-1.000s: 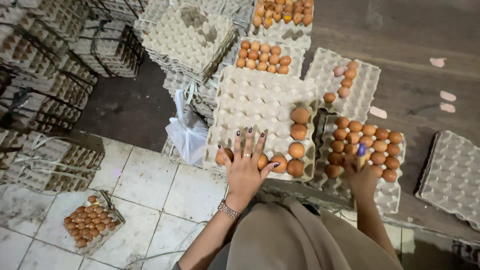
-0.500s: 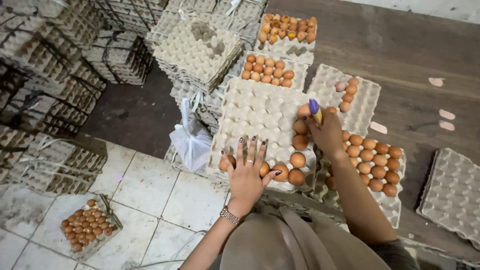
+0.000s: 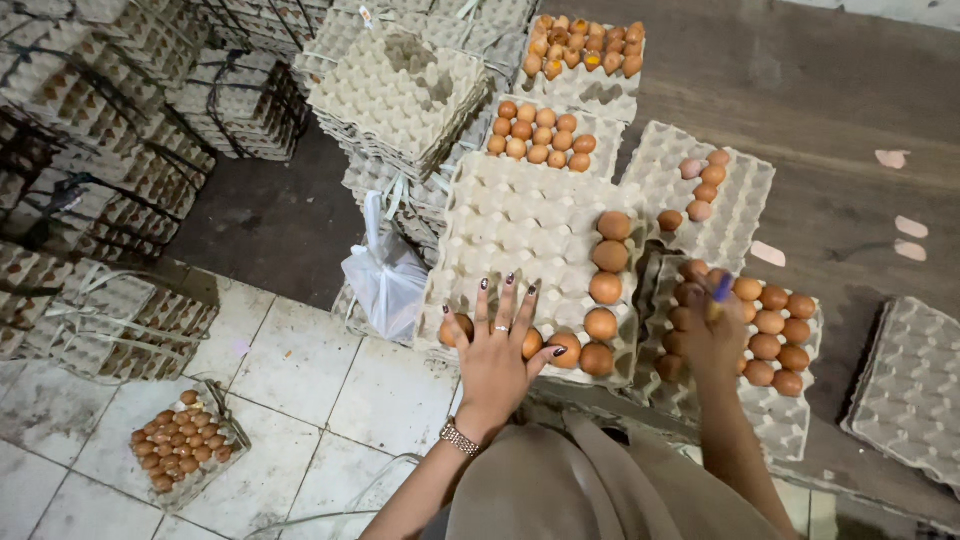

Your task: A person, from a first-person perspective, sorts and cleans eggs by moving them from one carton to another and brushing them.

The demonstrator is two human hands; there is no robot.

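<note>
My left hand (image 3: 495, 352) lies flat with its fingers spread on the front row of a grey cardboard egg tray (image 3: 520, 225). Brown eggs (image 3: 604, 288) fill that tray's right column and front row. My right hand (image 3: 712, 330), blurred, is closed around a small blue marker (image 3: 722, 288). It hovers over the left side of a neighbouring tray of several brown eggs (image 3: 775, 335). A watch sits on my left wrist.
Behind are more trays with eggs (image 3: 540, 135), a partly filled tray (image 3: 700, 190) and a stack of empty trays (image 3: 400, 90). A white plastic bag (image 3: 385, 275) hangs at the left. A tray of eggs (image 3: 185, 440) lies on the tiled floor. An empty tray (image 3: 905, 390) sits at the right.
My right hand rose with the marker to the central tray's right column, then dropped back over the right-hand tray. My left hand stayed flat on the front row.
</note>
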